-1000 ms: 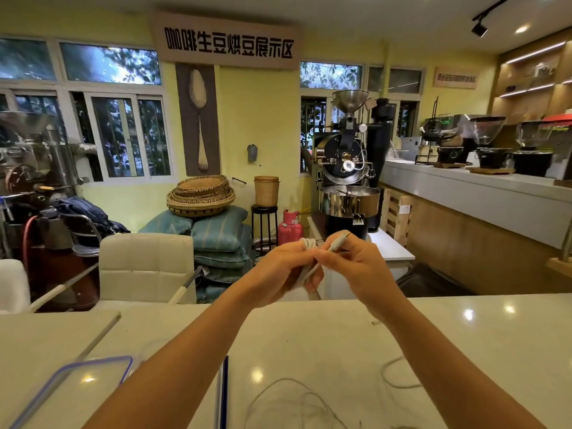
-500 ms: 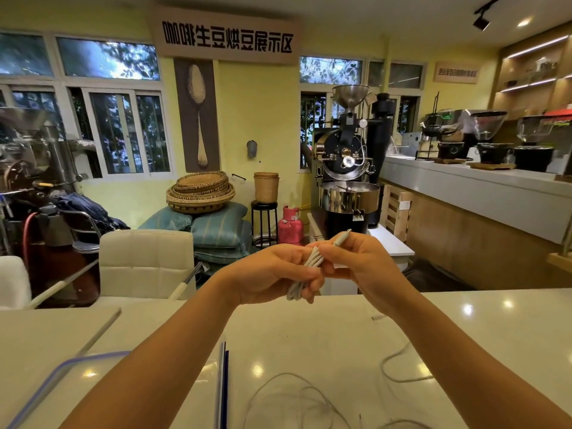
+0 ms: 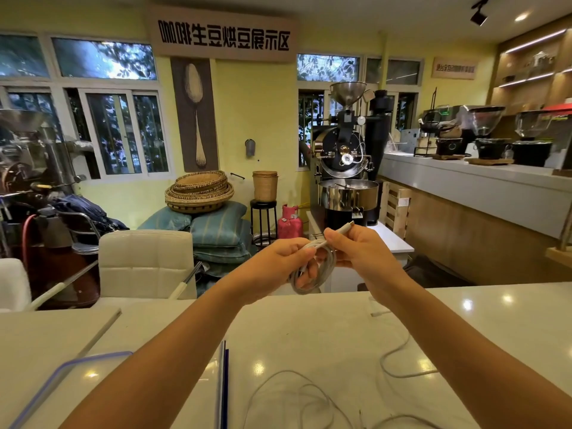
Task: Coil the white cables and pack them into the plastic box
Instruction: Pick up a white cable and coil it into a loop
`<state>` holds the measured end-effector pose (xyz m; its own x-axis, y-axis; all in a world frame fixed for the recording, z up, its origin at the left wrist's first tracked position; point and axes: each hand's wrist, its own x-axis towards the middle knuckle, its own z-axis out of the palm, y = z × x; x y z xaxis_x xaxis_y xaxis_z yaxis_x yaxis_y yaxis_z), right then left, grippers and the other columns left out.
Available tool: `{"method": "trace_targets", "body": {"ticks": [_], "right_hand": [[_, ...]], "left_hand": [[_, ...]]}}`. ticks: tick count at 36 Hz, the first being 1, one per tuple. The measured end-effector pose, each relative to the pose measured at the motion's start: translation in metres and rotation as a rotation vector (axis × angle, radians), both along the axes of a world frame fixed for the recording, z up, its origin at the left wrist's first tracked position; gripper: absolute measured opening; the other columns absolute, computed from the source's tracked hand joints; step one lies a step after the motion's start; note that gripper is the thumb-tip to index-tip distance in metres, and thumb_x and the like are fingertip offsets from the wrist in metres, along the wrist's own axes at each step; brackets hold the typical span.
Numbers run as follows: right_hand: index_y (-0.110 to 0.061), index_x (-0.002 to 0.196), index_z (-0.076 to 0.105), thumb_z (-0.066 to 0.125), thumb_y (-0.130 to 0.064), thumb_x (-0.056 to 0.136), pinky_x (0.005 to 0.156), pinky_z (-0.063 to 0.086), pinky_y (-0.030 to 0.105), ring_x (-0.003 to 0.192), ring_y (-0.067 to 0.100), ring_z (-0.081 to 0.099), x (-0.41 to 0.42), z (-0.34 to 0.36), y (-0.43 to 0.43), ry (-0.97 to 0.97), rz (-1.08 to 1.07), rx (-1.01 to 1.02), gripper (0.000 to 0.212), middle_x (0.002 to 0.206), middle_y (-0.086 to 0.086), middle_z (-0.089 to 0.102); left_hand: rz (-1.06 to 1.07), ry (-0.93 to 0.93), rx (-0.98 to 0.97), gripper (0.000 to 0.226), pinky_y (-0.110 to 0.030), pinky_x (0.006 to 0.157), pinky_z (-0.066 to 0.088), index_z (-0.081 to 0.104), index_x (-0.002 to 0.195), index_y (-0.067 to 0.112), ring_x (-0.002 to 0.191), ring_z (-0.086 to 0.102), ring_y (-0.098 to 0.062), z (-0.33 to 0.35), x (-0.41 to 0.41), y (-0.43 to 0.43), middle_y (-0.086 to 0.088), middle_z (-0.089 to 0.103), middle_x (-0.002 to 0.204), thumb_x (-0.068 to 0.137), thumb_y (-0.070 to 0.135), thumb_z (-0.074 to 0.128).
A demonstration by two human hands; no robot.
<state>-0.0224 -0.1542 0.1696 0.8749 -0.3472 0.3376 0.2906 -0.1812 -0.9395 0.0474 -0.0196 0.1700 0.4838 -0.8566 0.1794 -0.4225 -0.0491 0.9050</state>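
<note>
Both hands are raised above the white counter [image 3: 309, 329]. My left hand [image 3: 275, 264] grips a small coil of white cable [image 3: 322, 270], its loops hanging below the fingers. My right hand [image 3: 362, 249] pinches the cable's free end, and the plug tip [image 3: 348, 226] sticks up past the thumb. More loose white cables [image 3: 399, 366] lie uncoiled on the counter near my right forearm and at the bottom edge. The clear plastic box with a blue-rimmed lid [image 3: 77, 366] sits at the lower left, mostly hidden by my left arm.
A white padded chair [image 3: 145, 261] stands just beyond the counter's far edge on the left. A coffee roaster [image 3: 346, 168] and a long bar with grinders [image 3: 483, 181] are farther back. A small white plug [image 3: 379, 312] lies on the counter by my right wrist.
The cable bundle, held as straight folded strands half a second ago, now hangs as a rounder loop from my left hand. Both hands stay together at the same height.
</note>
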Motion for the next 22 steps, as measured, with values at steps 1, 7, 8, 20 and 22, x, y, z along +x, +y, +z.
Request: {"method": "trace_targets", "body": {"ticks": [1, 7, 8, 20, 22], "right_hand": [[-0.016, 0.072, 0.057, 0.048, -0.022, 0.092, 0.055, 0.052, 0.01, 0.067, 0.009, 0.059, 0.001, -0.001, 0.0, 0.003, -0.01, -0.001, 0.023, 0.073, 0.002, 0.061], [-0.016, 0.073, 0.055, 0.048, -0.023, 0.092, 0.069, 0.051, 0.022, 0.07, 0.014, 0.06, 0.005, -0.007, 0.001, -0.01, -0.078, 0.039, 0.021, 0.078, 0.007, 0.061], [-0.016, 0.072, 0.055, 0.048, -0.023, 0.091, 0.068, 0.051, 0.022, 0.07, 0.015, 0.06, 0.005, -0.007, 0.002, -0.017, -0.088, 0.048, 0.021, 0.078, 0.007, 0.061], [-0.007, 0.097, 0.058, 0.06, -0.024, 0.084, 0.058, 0.05, 0.023, 0.071, 0.016, 0.062, 0.015, -0.012, 0.005, 0.034, -0.149, 0.258, 0.022, 0.089, 0.012, 0.063], [-0.007, 0.11, 0.049, 0.062, -0.023, 0.083, 0.057, 0.05, 0.023, 0.074, 0.015, 0.06, 0.017, -0.015, 0.006, 0.046, -0.203, 0.298, 0.034, 0.102, 0.014, 0.059]], "left_hand": [[0.026, -0.018, -0.013, 0.028, -0.024, 0.069, 0.041, 0.055, 0.081, 0.014, 0.061, 0.05, -0.009, -0.001, -0.001, -0.001, 0.004, 0.056, 0.061, 0.097, 0.016, 0.032], [0.104, -0.096, -0.04, 0.029, -0.031, 0.072, 0.041, 0.055, 0.077, 0.023, 0.068, 0.048, -0.014, -0.005, -0.003, -0.006, -0.001, 0.054, 0.07, 0.097, 0.02, 0.033], [0.106, -0.11, -0.041, 0.029, -0.029, 0.07, 0.041, 0.054, 0.077, 0.023, 0.064, 0.048, -0.011, -0.005, -0.003, -0.006, 0.0, 0.054, 0.068, 0.097, 0.02, 0.033], [0.248, -0.157, -0.083, 0.036, -0.019, 0.053, 0.038, 0.05, 0.065, 0.02, 0.041, 0.043, 0.001, -0.01, -0.003, -0.011, 0.005, 0.05, 0.056, 0.097, 0.023, 0.033], [0.282, -0.154, -0.069, 0.036, -0.015, 0.05, 0.038, 0.049, 0.065, 0.02, 0.042, 0.044, 0.001, -0.011, -0.003, -0.013, 0.004, 0.05, 0.056, 0.097, 0.023, 0.033]]}}
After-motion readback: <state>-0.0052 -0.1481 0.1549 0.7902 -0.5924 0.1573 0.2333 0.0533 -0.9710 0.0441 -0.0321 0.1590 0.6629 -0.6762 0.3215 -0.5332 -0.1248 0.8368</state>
